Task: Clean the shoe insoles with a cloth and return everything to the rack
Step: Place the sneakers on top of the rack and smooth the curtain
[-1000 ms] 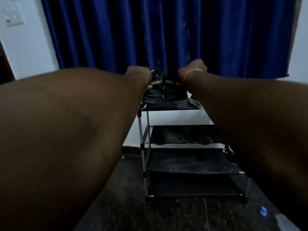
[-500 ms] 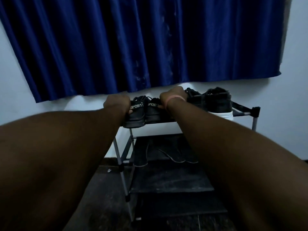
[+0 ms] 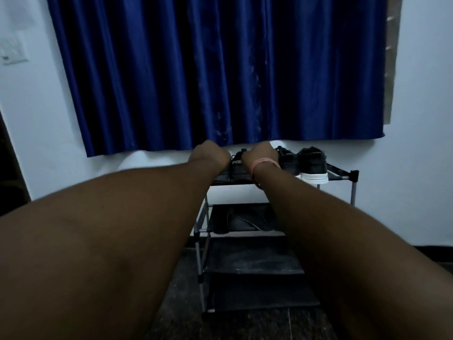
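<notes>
A pair of black sport shoes (image 3: 237, 168) stands on the top shelf of a black metal shoe rack (image 3: 353, 174). My left hand (image 3: 210, 154) rests on the left shoe of the pair, and my right hand (image 3: 261, 153), with a pink band at the wrist, rests on the right shoe. Both hands are curled over the shoes, and their fingers are hidden behind the knuckles. To the right on the same shelf stands a second pair of black shoes with white soles (image 3: 311, 165). Dark insoles (image 3: 241, 222) lie on the second shelf.
A blue curtain (image 3: 215, 69) hangs on the white wall just above the rack. The rack's two lower shelves (image 3: 255, 263) hold nothing I can see. The floor is dark tile (image 3: 264, 325). A switch plate (image 3: 12, 51) is at the far left.
The view has tilted up and shifted, so the rack now sits lower and further right in the frame. Both hands stay on the sport shoes, now closer together.
</notes>
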